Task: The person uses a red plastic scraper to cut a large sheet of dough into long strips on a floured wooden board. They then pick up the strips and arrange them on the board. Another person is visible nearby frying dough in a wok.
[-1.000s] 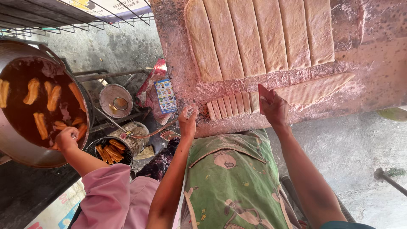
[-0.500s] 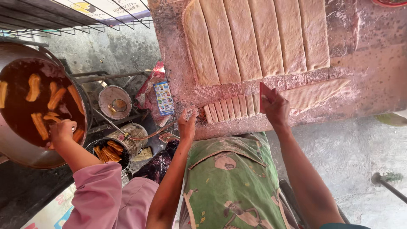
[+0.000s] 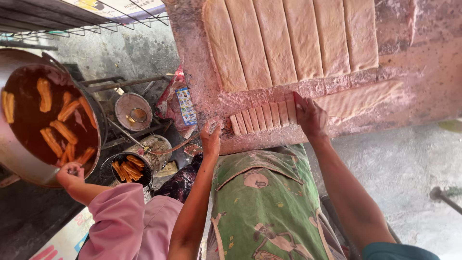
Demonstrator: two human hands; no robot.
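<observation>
Dough pieces (image 3: 262, 117), cut short and narrow, stand side by side in a row near the front edge of the floured tabletop (image 3: 423, 72), just left of an uncut strip of dough (image 3: 358, 98) that runs on to the right. The right hand (image 3: 310, 115) rests at the right end of that row, fingers pressed together and bent down onto the last piece where it meets the strip. The left hand (image 3: 211, 136) sits at the tabletop's front edge, just left of the row, fingers curled in and dusted with flour; whether it pinches anything I cannot tell. Behind the row lie long dough strips (image 3: 288, 41), set parallel and close together. A green patterned apron (image 3: 264, 207) covers the person's front. To the left, another person in a pink sleeve (image 3: 122, 221) holds a hand (image 3: 70, 174) at the rim of a big wok (image 3: 29, 159) of dark oil, where fried dough sticks (image 3: 60, 127) float. More fried sticks fill a round basket (image 3: 129, 169) below it
</observation>
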